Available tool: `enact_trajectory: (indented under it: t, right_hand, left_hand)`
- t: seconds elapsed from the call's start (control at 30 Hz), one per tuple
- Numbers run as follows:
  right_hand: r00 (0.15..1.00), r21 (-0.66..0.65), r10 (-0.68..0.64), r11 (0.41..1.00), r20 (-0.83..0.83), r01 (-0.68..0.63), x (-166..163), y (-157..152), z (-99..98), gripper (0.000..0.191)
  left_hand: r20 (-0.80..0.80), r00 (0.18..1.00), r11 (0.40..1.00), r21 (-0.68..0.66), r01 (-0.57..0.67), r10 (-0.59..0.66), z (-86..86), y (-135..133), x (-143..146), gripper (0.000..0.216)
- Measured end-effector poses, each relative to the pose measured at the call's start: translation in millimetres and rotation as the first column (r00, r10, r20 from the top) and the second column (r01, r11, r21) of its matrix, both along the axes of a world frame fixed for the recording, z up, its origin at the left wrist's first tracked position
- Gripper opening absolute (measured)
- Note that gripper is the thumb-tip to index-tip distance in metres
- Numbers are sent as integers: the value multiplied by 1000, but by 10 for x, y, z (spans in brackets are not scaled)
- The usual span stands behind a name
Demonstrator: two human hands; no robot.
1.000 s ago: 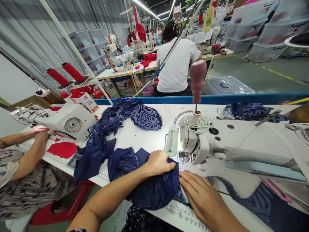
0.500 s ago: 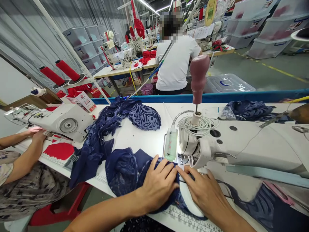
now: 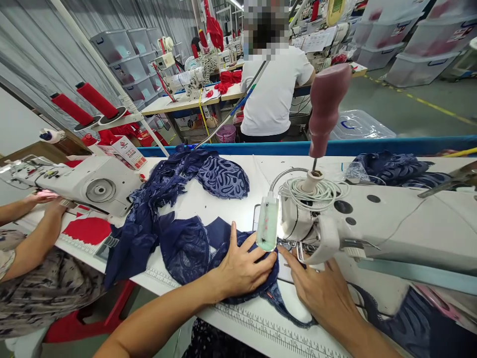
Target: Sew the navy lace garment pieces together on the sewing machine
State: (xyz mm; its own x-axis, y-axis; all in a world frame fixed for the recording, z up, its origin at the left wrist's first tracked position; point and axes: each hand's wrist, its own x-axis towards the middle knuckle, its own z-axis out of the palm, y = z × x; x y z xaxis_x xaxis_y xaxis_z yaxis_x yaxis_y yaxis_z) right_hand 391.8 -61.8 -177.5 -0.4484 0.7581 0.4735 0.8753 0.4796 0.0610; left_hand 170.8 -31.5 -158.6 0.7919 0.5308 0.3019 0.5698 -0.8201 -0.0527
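1. A white worktable (image 3: 231, 211) is sitting in a garment workshop, storage bins (image 3: 406, 35) stacking behind.
2. Both hands, left hand (image 3: 244, 266) and right hand (image 3: 322, 293), are lying flat, released, on navy lace fabric (image 3: 194, 248) beside the sewing machine (image 3: 372, 223), having slid closer to its needle.

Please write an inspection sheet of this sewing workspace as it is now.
Surface: white table, printed ruler along its front edge.
Job's things: navy lace piece at the white sewing machine.
Clutter: navy fabric pile; second navy heap.
Hands: left hand flat on the lace; right hand flat beside the needle area.
Cables: white cord coiled on the machine.
Surroundings: co-worker's arm at the next machine; a person in white behind.
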Motion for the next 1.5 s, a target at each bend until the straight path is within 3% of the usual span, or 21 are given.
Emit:
enact_trajectory:
  t: [0.27, 0.5, 0.77, 1.0, 1.2, 1.5]
  right_hand:
    - [999, 6, 18, 1000, -42, -17, 56, -61, 72, 29]
    - [995, 15, 38, 999, -94, -37, 103, -44, 19, 26]
    - [995, 20, 80, 997, -55, -79, 101, -54, 111, 30]
    - [938, 119, 58, 993, -343, -18, 100, -8, 118, 9]
    - [939, 109, 20, 994, -343, 19, 177, 75, 104, 21]
    - [929, 75, 27, 997, -370, 0, 142, 38, 84, 19]
  left_hand:
    - [-3, 1000, 998, -49, -24, 24, 5, 63, 46, 36]
    - [16, 999, 994, -93, -49, 51, -39, 87, 79, 35]
    - [32, 997, 991, -114, -71, 75, 5, 83, 80, 34]
    - [22, 997, 989, -131, -65, 69, 22, 104, 76, 36]
    - [34, 998, 989, -137, -48, 53, 8, 109, 79, 35]
    - [39, 997, 989, -133, -58, 64, 15, 82, 79, 35]
